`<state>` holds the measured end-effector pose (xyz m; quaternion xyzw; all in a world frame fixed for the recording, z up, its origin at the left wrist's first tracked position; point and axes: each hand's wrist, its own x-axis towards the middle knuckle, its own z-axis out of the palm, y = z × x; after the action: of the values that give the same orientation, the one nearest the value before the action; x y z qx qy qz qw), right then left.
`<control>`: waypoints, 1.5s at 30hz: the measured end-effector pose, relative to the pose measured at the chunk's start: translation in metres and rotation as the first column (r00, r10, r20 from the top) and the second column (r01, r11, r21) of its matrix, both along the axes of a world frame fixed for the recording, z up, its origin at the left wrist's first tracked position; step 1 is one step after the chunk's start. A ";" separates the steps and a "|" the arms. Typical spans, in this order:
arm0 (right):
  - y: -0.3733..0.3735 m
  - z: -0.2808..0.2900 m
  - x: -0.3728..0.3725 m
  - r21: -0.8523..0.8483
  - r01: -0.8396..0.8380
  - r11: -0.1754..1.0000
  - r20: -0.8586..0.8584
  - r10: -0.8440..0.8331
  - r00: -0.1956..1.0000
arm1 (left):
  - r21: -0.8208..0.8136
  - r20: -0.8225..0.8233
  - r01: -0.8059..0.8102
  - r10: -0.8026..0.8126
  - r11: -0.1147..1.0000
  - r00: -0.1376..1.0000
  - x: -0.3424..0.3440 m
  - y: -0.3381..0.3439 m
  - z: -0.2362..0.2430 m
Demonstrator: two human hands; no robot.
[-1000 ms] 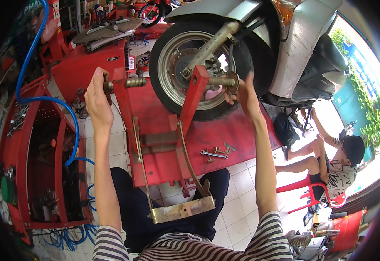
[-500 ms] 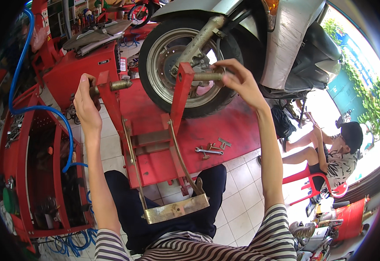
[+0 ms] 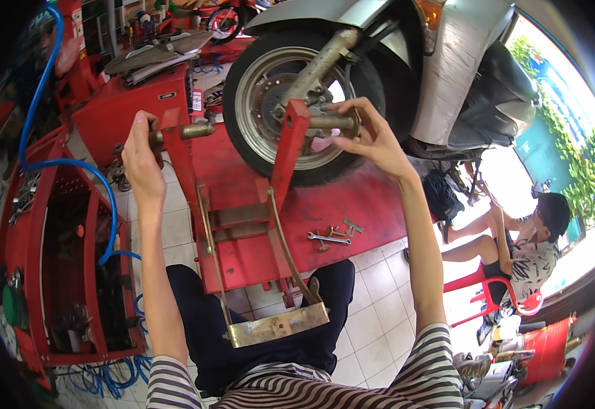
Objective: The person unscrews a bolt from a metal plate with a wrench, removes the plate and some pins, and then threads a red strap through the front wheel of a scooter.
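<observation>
The wheel (image 3: 297, 102) sits top centre, clamped between the red uprights of a lift (image 3: 352, 204). The left hand (image 3: 141, 160) has its fingers closed round the left screw handle (image 3: 195, 129); the right hand (image 3: 372, 136) curls loosely round the right handle (image 3: 331, 123). This looks like tightening the clamp; next likely calls for turning both evenly.

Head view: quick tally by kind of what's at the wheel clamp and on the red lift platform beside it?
Hands on the clamp handles: 2, left hand and right hand
Scooter front wheel: 1
Red clamp uprights: 2, left upright, right upright
Wrench on the platform: 1
Total: 6
</observation>
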<state>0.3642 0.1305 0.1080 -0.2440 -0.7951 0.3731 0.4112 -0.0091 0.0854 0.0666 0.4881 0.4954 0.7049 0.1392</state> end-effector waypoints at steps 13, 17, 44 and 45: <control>0.017 -0.012 -0.003 0.203 0.107 0.973 0.005 -0.110 0.994 | 0.058 0.191 0.159 -0.167 0.986 0.967 -0.005 0.013 -0.006; 0.006 -0.008 -0.007 -0.243 0.007 0.970 -0.212 -0.061 0.975 | 0.065 0.201 0.167 -0.177 0.984 0.964 -0.014 0.015 -0.010; -0.001 0.000 0.011 -0.047 0.004 0.999 -0.105 -0.009 0.994 | 0.104 0.218 0.191 -0.210 0.976 0.953 -0.014 0.018 -0.011; -0.001 0.000 0.010 -0.037 -0.009 0.999 -0.119 0.005 0.993 | 0.107 0.202 0.170 -0.189 0.980 0.961 -0.010 0.015 -0.009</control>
<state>0.3746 0.1300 0.1079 -0.2262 -0.7630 0.4031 0.4518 -0.0190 0.1005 0.0577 0.4592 0.3998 0.7584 0.2324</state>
